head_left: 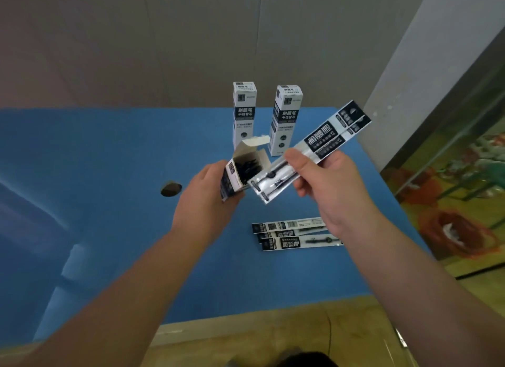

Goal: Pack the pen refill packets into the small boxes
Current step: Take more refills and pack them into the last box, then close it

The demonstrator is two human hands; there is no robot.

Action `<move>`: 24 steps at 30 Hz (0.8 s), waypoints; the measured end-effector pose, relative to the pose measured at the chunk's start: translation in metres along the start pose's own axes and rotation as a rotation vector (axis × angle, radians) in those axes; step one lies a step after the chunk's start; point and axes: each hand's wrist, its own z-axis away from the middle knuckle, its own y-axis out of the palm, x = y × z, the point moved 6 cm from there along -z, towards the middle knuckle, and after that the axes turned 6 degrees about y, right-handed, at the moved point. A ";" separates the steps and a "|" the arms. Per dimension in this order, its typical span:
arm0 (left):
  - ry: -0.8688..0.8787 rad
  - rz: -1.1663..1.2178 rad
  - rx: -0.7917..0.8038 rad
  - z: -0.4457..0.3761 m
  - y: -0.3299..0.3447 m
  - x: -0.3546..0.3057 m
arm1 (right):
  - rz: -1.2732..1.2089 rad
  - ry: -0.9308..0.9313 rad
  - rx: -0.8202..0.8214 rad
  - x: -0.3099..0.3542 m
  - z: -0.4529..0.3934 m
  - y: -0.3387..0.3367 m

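- Gripping an open box, flap up, dark refills inside: left hand.
- Pinching two refill packets, lower ends beside the box mouth: right hand.
- Loose packets on the blue tabletop, nearer the person than the box.
- Two closed boxes upright beyond it.
- Risk: packet ends catching the box rim or flap, likely buckling, because they approach at a slant.

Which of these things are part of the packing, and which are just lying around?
Part of the job:
- open box in left hand
- refill packets in right hand
- loose packets on the table
- two upright boxes

Just there:
- blue table
- round hole
- orange bin
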 end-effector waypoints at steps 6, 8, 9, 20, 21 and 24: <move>0.037 -0.004 0.017 -0.004 -0.002 0.006 | -0.043 -0.248 -0.077 0.022 0.004 0.007; 0.024 0.012 0.020 -0.005 -0.002 0.008 | 0.003 -0.347 -0.046 0.030 0.005 0.012; 0.020 0.021 0.018 -0.005 -0.002 0.008 | 0.043 -0.393 -0.030 0.033 0.004 0.014; 0.035 0.041 0.026 -0.004 -0.003 0.007 | 0.486 -0.617 0.121 0.051 -0.013 0.035; 0.037 0.042 0.026 -0.003 -0.003 0.006 | 0.493 -0.615 0.127 0.052 -0.014 0.036; 0.030 0.043 0.027 -0.003 -0.004 0.007 | 0.535 -0.599 0.145 0.050 -0.019 0.043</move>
